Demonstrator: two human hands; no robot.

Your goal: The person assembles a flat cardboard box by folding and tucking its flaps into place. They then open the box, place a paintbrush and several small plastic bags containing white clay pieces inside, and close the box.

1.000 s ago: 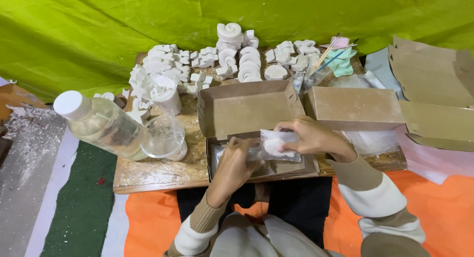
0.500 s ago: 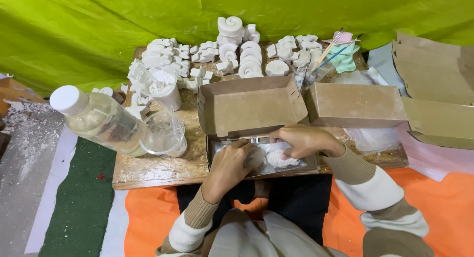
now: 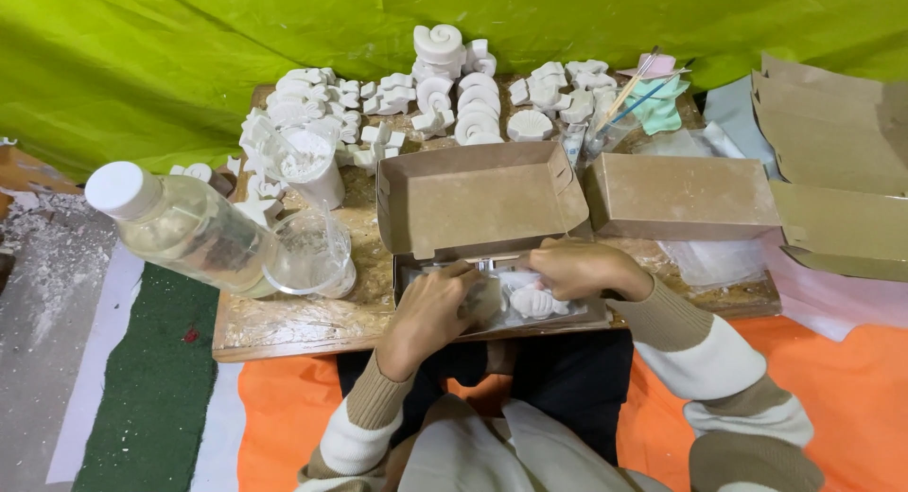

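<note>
Head view, both hands (image 3: 511,289) on bagged white casts (image 3: 534,301)

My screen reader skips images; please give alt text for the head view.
Both hands, left hand and right hand, press a white plaster shell into a shallow tray on a wooden board, beside a clear bottle, cardboard boxes and rows of white casts.

Both arms reach forward from the near side, bent at the elbows, in sleeves with brown and white stripes. The left hand (image 3: 437,307) lies palm down, its fingers curled loosely. The right hand (image 3: 579,268) is a little farther, its fingers bent downward, close to the left one.
</note>
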